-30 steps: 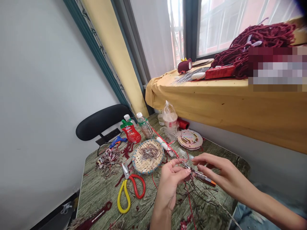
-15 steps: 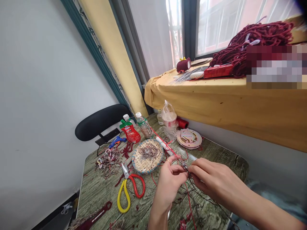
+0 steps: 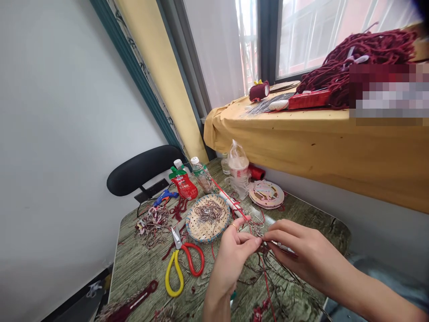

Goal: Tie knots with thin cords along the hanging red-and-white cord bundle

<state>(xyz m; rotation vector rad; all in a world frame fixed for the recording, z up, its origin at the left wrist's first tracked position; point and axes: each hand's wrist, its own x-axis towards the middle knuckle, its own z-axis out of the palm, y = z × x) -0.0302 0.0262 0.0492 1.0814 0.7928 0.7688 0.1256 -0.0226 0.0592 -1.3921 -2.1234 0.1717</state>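
Observation:
My left hand (image 3: 234, 252) pinches a bundle of thin brown cords (image 3: 256, 228) between thumb and fingers, with a ring on one finger. Close beside it, my right hand (image 3: 298, 246) has its fingertips pressed together on the same cords, near my left thumb. A thin shiny piece (image 3: 283, 247) shows under the right fingers; its kind is unclear. A taut red cord (image 3: 228, 197) runs from the bottles down to the left fingers, and a red strand hangs below. Dark cord ends trail under my right hand. The exact grip point is partly hidden.
Scissors (image 3: 181, 246) with yellow and red handles lie left of a woven basket (image 3: 191, 226) of cord scraps. Behind stand a red pouch (image 3: 185, 185), a plastic bottle (image 3: 202, 174) and a bagged cup (image 3: 238, 165). Round discs (image 3: 266, 195) lie right. A cloth-covered ledge (image 3: 268, 132) overhangs the table's back.
The right fingers have shifted slightly and opened a little at the back, showing the shiny piece. My left thumb has straightened toward the right fingertips. The view has moved slightly.

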